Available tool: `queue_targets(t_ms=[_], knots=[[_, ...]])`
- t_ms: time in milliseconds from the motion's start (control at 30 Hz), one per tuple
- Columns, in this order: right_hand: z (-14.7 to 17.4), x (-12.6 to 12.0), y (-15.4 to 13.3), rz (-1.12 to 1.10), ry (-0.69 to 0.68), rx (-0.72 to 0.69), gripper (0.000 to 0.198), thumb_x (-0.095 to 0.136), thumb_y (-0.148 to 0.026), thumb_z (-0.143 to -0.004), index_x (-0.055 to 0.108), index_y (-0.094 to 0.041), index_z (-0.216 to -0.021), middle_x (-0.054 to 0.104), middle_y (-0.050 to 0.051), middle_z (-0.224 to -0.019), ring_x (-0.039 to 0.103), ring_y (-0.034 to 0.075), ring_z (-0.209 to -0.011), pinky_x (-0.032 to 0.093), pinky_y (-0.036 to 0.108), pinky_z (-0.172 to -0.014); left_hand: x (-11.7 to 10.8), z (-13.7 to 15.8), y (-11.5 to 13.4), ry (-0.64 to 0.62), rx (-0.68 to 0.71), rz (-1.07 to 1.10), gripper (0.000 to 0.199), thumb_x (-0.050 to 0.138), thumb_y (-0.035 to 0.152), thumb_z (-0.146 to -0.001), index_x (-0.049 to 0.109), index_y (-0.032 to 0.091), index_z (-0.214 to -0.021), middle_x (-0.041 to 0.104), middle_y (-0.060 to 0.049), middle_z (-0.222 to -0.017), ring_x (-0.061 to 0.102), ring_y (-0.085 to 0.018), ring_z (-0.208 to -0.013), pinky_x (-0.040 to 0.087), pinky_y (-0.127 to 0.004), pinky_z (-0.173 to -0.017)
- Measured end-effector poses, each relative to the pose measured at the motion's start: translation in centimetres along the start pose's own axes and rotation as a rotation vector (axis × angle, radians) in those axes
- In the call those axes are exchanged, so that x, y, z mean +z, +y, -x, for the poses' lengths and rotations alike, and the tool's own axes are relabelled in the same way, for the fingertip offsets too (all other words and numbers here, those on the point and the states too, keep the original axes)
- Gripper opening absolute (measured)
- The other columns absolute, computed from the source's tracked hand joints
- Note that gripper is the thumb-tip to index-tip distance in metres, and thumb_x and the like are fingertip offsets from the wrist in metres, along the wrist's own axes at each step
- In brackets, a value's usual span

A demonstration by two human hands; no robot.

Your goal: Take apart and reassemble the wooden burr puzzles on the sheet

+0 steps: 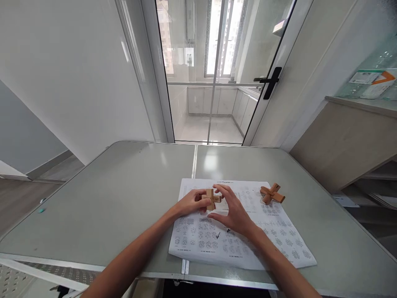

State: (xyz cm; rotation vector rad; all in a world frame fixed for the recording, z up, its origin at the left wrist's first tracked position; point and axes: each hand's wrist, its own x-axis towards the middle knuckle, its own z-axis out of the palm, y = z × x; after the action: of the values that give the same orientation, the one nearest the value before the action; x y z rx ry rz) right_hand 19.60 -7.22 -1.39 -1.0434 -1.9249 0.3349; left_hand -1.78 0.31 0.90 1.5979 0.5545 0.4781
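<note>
A light wooden burr puzzle, made of crossed interlocking bars, is held over the printed sheet by my left hand, thumb in front and fingers behind. My right hand curves around the puzzle's right side. Its thumb and fingers are spread apart, with a gap between them and the wood. Under both hands lies the white instruction sheet, covered in small line diagrams. A second, darker wooden burr puzzle rests near the sheet's upper right edge.
The grey-green table has a metal seam down its middle. A glass door with a black handle stands behind it. To the right, a wooden shelf unit carries clear plastic bottles. A small green bit lies at the table's left edge.
</note>
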Motion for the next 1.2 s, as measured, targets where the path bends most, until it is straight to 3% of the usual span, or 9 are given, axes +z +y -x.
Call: queue_targets(t_ms=[67,167,367,467,633,800,1000,1100,1200], knots=[[-0.1,0.0,-0.1,0.018,-0.023,-0.026,0.081,0.078,-0.041,-0.093,0.035,-0.033,-0.161,0.054,0.015,-0.149,0.058,0.035,-0.135,0.056,0.054,-0.107,0.1,0.0,-0.2,0.009,-0.005,-0.018,0.051,0.075,0.059,-0.085,0.07,0.015,-0.111,0.069,-0.005,-0.089,0.061,-0.017,-0.073,0.048,-0.028,-0.067],[-0.2,0.1,-0.3,0.018,-0.003,-0.065,0.068,0.075,-0.033,-0.096,0.042,-0.033,-0.156,0.057,0.014,-0.145,0.058,0.033,-0.135,0.054,0.053,-0.109,0.2,-0.1,-0.2,0.026,-0.008,-0.04,0.047,0.077,0.053,-0.084,0.069,0.016,-0.111,0.067,-0.003,-0.086,0.061,-0.017,-0.073,0.047,-0.027,-0.067],[0.0,0.2,-0.2,-0.012,0.072,-0.014,0.064,0.078,-0.031,-0.091,0.047,-0.03,-0.147,0.061,0.014,-0.138,0.062,0.034,-0.127,0.057,0.053,-0.101,-0.1,-0.2,0.2,0.027,-0.009,0.023,0.046,0.073,0.057,-0.087,0.068,0.016,-0.108,0.062,0.002,-0.071,0.056,-0.014,-0.062,0.045,-0.027,-0.064],[0.0,-0.1,-0.3,-0.026,0.101,0.003,0.062,0.079,-0.032,-0.09,0.048,-0.03,-0.145,0.062,0.014,-0.138,0.062,0.034,-0.125,0.059,0.05,-0.095,-0.3,-0.3,0.1,0.047,-0.014,0.082,0.052,0.073,0.063,-0.086,0.066,0.016,-0.107,0.066,-0.001,-0.075,0.057,-0.013,-0.06,0.045,-0.027,-0.06],[-0.2,-0.5,0.2,0.019,0.205,0.13,0.057,0.077,-0.039,-0.092,0.051,-0.027,-0.141,0.06,0.015,-0.139,0.061,0.034,-0.123,0.058,0.05,-0.095,-0.7,-0.4,-0.4,0.262,0.015,0.118,0.056,0.078,0.06,-0.084,0.061,0.016,-0.114,0.07,-0.005,-0.089,0.057,-0.011,-0.063,0.044,-0.025,-0.057],[0.6,0.7,2.1,0.151,0.101,0.262,0.05,0.081,-0.044,-0.087,0.06,-0.023,-0.128,0.054,0.017,-0.143,0.055,0.038,-0.133,0.052,0.058,-0.108,-0.6,-0.4,-0.6,0.441,0.044,0.051,0.062,0.091,0.046,-0.074,0.059,0.02,-0.121,0.071,-0.009,-0.114,0.064,-0.016,-0.088,0.053,-0.029,-0.079],[1.2,1.2,2.8,0.193,0.055,0.28,0.054,0.086,-0.049,-0.081,0.065,-0.025,-0.125,0.056,0.017,-0.141,0.052,0.042,-0.133,0.047,0.066,-0.11,-0.1,-0.2,-0.1,0.394,0.074,-0.065,0.065,0.094,0.042,-0.071,0.059,0.021,-0.122,0.069,-0.01,-0.118,0.062,-0.014,-0.082,0.053,-0.029,-0.074],[0.7,0.6,2.3,0.109,0.08,0.267,0.057,0.076,-0.048,-0.092,0.057,-0.026,-0.142,0.056,0.016,-0.146,0.051,0.038,-0.138,0.046,0.063,-0.113,0.3,0.0,0.2,0.365,0.085,-0.115,0.065,0.093,0.043,-0.072,0.061,0.021,-0.124,0.068,-0.008,-0.116,0.06,-0.013,-0.079,0.051,-0.027,-0.069],[0.2,0.0,1.9,0.009,0.109,0.227,0.041,0.062,-0.041,-0.103,0.058,-0.027,-0.142,0.062,0.013,-0.14,0.056,0.032,-0.134,0.048,0.055,-0.112,0.6,0.2,0.5,0.324,0.084,-0.142,0.065,0.093,0.044,-0.071,0.062,0.022,-0.123,0.068,-0.005,-0.108,0.059,-0.013,-0.077,0.05,-0.027,-0.067]])
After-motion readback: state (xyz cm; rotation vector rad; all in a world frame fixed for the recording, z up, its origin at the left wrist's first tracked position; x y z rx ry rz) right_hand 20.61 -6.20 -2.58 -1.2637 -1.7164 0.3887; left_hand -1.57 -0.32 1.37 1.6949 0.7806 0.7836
